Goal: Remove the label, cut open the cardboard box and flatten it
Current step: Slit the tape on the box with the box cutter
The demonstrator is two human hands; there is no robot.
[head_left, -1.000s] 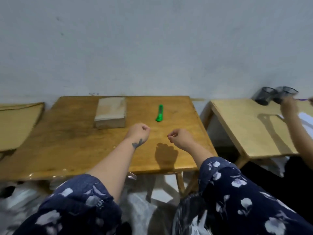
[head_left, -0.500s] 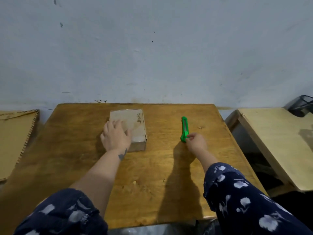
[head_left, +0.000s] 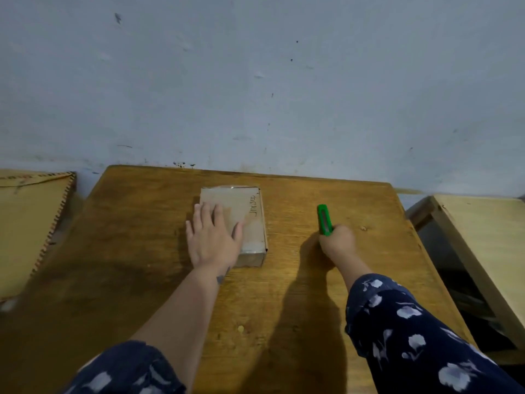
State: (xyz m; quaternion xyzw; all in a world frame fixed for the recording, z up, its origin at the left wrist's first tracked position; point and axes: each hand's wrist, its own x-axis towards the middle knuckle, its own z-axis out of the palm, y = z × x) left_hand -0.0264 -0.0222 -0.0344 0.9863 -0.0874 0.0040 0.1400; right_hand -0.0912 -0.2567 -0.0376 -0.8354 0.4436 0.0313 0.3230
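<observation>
Fingers point(head_left: 208, 213) of the left hand point(head_left: 212, 240) are lying straight and spread across the near-left part of the cardboard box point(head_left: 233, 223), palm down, most likely pinning it so it does not slide while the tool is being fetched. Fingers of the right hand point(head_left: 338, 243) are curling round the near end of the green utility knife point(head_left: 324, 218), gripping it where it is lying on the wooden table point(head_left: 136, 251); its far end is pointing away toward the wall point(head_left: 255, 81), and whether the blade is out cannot be told. Sitting flat near the far edge of the table, left of the knife and well apart from it, the box is closed, with clear tape glinting along its far and near edges and handwriting running along its right side. No printed label is showing on the visible faces, so the writing or tape may be what is being removed first. Another pale table point(head_left: 483, 245) is standing to the right, and a woven mat point(head_left: 25, 228) is lying to the left
</observation>
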